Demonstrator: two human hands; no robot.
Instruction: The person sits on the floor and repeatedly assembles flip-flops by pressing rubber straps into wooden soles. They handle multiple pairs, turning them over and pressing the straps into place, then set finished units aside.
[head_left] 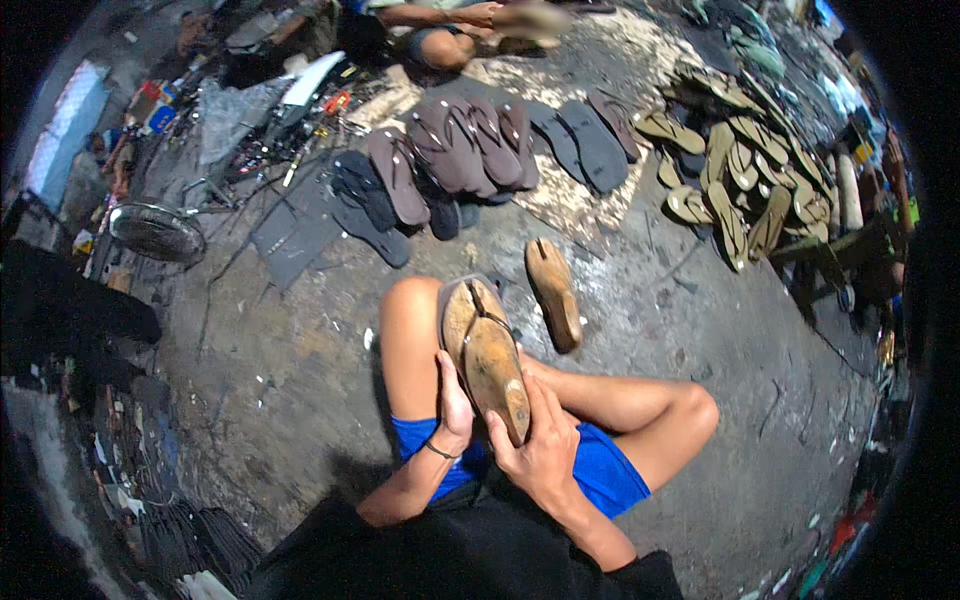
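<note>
Right hand (545,440) is clasped round the heel end of a wooden last (488,375), thumb on the near-left side, fingers along the right. Left hand (456,408) lies against the left edge; its fingers are partly hidden, so can't tell if it's clamped or just bracing. Last sits between the palms, in the strap of a sandal (484,318), sole underneath.

Key relation, from where I stand: long axis runs away from the right-hand grip, toe end out past both hands and a bit left, just beside the left knee. Heel and right palm are touching; strap is forward of the grip, out of the fingers' contact.

Outward: second last (555,300) on the floor, ahead and right of the grip, roughly parallel, heel end nearer. Right hand is closer to it. Farther ahead, brown sandals (455,150); far right, olive sandals (730,225).
</note>
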